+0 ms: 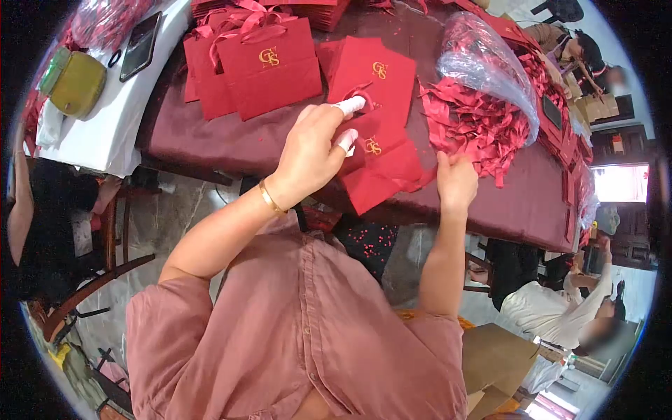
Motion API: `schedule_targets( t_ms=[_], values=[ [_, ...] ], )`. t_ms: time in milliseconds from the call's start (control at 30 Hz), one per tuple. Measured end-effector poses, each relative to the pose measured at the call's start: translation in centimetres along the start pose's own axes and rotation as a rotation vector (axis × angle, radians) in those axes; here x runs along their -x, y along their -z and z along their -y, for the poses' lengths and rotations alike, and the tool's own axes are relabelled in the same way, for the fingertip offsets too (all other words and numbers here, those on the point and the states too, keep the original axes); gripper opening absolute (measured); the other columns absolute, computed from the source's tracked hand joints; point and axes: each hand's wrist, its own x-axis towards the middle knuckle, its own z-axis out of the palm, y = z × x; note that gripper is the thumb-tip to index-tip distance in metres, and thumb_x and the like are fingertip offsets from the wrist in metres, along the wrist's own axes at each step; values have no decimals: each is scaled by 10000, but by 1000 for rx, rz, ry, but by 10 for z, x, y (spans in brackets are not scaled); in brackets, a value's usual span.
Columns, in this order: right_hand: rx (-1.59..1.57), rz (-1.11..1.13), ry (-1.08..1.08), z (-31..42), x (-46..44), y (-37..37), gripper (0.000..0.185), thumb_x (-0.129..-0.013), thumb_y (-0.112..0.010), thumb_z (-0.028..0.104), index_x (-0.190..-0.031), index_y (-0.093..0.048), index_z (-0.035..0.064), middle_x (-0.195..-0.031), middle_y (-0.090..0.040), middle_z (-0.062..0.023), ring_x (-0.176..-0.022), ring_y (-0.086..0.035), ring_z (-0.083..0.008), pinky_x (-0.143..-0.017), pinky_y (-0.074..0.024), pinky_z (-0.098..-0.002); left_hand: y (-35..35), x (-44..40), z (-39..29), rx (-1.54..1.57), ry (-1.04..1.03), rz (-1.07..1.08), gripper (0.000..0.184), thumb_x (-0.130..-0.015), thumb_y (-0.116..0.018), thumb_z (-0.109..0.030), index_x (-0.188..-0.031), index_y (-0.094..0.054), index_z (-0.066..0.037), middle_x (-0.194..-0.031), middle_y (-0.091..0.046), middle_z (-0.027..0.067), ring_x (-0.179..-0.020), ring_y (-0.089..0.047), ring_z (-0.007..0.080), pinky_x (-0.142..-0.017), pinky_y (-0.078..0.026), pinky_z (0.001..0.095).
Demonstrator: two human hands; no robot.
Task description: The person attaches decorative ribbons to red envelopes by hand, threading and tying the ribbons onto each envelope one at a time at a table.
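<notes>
My left hand [316, 145], white tape wrapped round its thumb and index fingertips, is at the left edge of a red paper bag [392, 157] with a gold monogram. Its thumb and index finger are bent around that edge; the other fingers are hidden. A short red ribbon [362, 89] curls by the index fingertip. Another red bag [392, 75] lies flat beneath and beyond. My right hand [457, 183] is closed at the near edge of a heap of cut red ribbons [476, 119], its fingertips among them. The heap spills from a clear plastic bag [483, 52].
Finished-looking red bags with ribbon handles [269, 66] stand at the back left of the dark red tablecloth [199, 140]. On a white-covered surface are a phone [141, 45] and a jar [75, 84]. Other people [553, 311] sit at the right. A cardboard box [500, 357] stands beside me.
</notes>
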Motion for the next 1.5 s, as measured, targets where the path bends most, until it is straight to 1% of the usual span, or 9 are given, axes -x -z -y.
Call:
schedule_targets(
  t_ms=[200,300,433,533,633,700,867,1267,1500],
  values=[
    [-323,-189,116,-21,2,-13,257,-841,-684,294,-861,-658,39,-753,-671,-187,-770,-676,-326,-691,-515,-438,-11,-16,1,-79,11,88,426,-814,-663,-87,-1231,-573,-63,-1035,-620,144,-990,-569,342,-885,-454,423],
    [-1089,-120,33,-26,-3,-13,103,-897,-655,122,-871,-631,25,-766,-666,-83,-660,-608,-142,-598,-476,-264,-19,-21,9,-102,22,120,455,-816,-677,-106,-1256,-565,-75,-1012,-643,155,-960,-597,359,-863,-473,424],
    [-1720,133,-70,-5,6,18,88,-917,-589,27,-1003,-574,22,-871,-630,-92,-632,-554,-128,-556,-472,-249,-26,-27,12,5,143,171,475,-821,-672,-58,-1280,-552,-66,-922,-667,144,-854,-647,303,-774,-514,385],
    [-1711,447,35,-5,4,21,146,-925,-605,64,-1066,-569,65,-807,-619,-40,-610,-544,-98,-508,-422,-214,-27,-30,14,176,264,206,487,-827,-637,32,-1295,-542,-59,-851,-682,120,-778,-658,195,-697,-534,325],
    [-1209,178,324,34,18,7,98,-958,-594,140,-960,-627,47,-782,-591,23,-646,-501,-44,-579,-417,-201,-24,-32,7,366,388,250,525,-830,-588,107,-1321,-526,-68,-891,-679,95,-798,-623,114,-694,-535,282],
    [-1076,242,351,49,29,12,138,-914,-638,148,-870,-641,17,-713,-584,7,-654,-497,-49,-604,-428,-227,-20,-31,0,465,413,252,560,-840,-571,116,-1358,-501,-86,-931,-667,78,-806,-606,105,-709,-535,271],
    [-712,179,551,72,35,26,137,-828,-683,153,-819,-645,21,-766,-670,-156,-716,-670,-316,-642,-505,-391,-13,-30,-10,523,399,254,599,-841,-552,132,-1383,-487,-112,-945,-650,66,-829,-591,98,-734,-528,266],
    [-588,97,460,79,39,41,152,-792,-703,172,-789,-645,31,-701,-650,-165,-666,-661,-341,-602,-508,-413,-5,-23,-23,547,350,298,650,-838,-542,129,-1425,-456,-137,-1043,-675,85,-920,-598,102,-785,-524,270],
    [-572,135,527,79,42,46,139,-779,-704,161,-790,-650,33,-680,-638,-167,-640,-654,-328,-593,-505,-406,-9,-18,-24,490,241,221,627,-805,-558,101,-1382,-497,-138,-989,-693,156,-812,-670,235,-754,-536,359]
  ],
)
